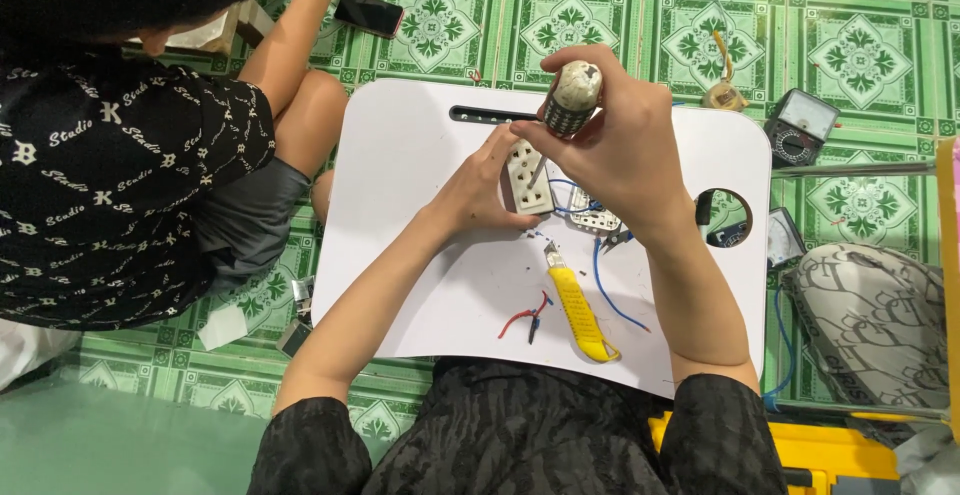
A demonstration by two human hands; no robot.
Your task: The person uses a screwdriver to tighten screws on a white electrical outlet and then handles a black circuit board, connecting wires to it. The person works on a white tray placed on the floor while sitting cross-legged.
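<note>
White lap table bears yellow utility knife, socket block, wire scraps

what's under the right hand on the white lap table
Under the right hand, a grey socket part and blue wire peek out on the lap table. The screwdriver shaft is mostly visible; anything beneath the palm is hidden.

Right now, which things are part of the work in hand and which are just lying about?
In hand: left hand steadies white socket block; right hand grips screwdriver.

Lying about: yellow utility knife, blue wire, multimeter, phone.
</note>
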